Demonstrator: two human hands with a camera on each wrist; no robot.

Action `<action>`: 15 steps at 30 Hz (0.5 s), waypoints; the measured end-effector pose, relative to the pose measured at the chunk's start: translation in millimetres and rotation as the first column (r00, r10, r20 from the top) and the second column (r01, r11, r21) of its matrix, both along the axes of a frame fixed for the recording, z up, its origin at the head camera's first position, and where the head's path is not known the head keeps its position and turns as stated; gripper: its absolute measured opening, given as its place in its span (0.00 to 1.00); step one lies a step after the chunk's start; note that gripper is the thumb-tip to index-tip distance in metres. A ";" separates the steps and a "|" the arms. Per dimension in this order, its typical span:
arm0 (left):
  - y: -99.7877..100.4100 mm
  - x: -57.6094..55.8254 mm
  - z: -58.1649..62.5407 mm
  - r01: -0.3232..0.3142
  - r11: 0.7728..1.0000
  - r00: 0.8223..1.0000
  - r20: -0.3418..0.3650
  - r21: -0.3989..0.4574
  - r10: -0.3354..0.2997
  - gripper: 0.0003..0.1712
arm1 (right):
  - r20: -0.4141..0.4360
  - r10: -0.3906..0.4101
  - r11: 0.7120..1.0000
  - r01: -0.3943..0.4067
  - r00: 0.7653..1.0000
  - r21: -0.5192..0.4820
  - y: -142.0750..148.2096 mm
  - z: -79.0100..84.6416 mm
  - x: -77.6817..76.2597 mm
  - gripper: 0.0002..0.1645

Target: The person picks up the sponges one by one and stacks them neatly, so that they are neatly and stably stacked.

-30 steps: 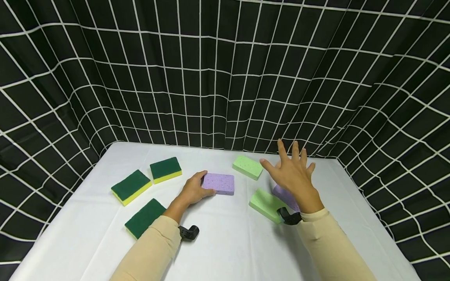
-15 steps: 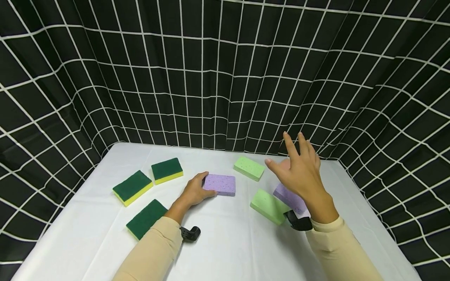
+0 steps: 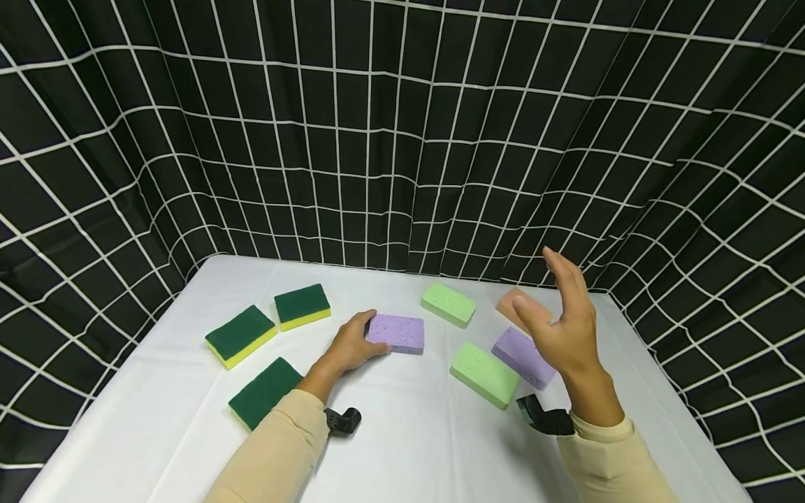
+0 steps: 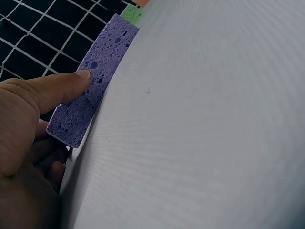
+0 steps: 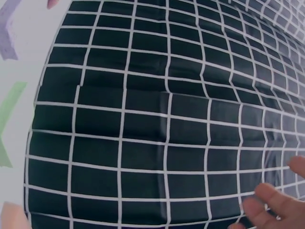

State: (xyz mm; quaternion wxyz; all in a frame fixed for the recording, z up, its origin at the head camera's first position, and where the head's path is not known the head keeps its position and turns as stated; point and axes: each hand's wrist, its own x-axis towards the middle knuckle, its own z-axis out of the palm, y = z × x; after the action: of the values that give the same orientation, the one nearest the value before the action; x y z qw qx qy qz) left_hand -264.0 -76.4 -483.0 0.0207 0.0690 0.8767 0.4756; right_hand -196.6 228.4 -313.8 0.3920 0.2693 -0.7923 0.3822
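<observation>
My left hand (image 3: 352, 344) grips the left end of a purple sponge (image 3: 396, 332) that lies on the white table, thumb along its near side. In the left wrist view the thumb presses the pitted edge of this purple sponge (image 4: 97, 76). Raised over the right of the table, my right hand (image 3: 569, 335) has nothing in it, its fingers pointing away and thumb apart. Behind that hand shows a peach sponge (image 3: 517, 307), partly covered by the thumb. A second purple sponge (image 3: 523, 358) lies just left of the hand, beside a light green sponge (image 3: 484, 374).
Another light green sponge (image 3: 448, 304) lies farther back. On the left lie three green-and-yellow scrub sponges, a back one (image 3: 302, 306), a left one (image 3: 241, 337) and a front one (image 3: 265, 392) partly under the left forearm. A black curtain with a white grid (image 3: 352, 140) surrounds the table.
My right hand has drawn back to the right and turned on its side, uncovering the peach sponge and the second purple sponge. My left hand keeps its grip in place.
</observation>
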 end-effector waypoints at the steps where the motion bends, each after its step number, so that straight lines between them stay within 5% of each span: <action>1: -0.1 0.0 0.0 0.002 1.000 1.000 0.000 -0.005 -0.002 0.47 | -0.033 0.033 0.999 -0.035 0.999 -0.035 -1.8 0.5 2.1 0.39; 7: -0.3 0.1 0.5 0.004 1.000 1.000 0.002 -0.009 -0.004 0.47 | -0.140 0.202 0.959 -0.225 0.969 -0.171 -11.4 0.4 12.6 0.39; 15: 0.9 0.4 0.1 0.013 0.999 1.000 -0.014 -0.032 -0.014 0.46 | -0.201 0.402 0.849 -0.446 0.893 -0.283 4.9 -34.9 5.3 0.39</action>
State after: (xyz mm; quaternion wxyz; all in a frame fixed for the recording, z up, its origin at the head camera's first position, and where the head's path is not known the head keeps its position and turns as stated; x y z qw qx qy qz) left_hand -263.6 -75.5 -482.9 0.0189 0.0777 0.8839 0.4607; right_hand -191.3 233.3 -348.7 0.3887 0.3953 -0.6117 0.5642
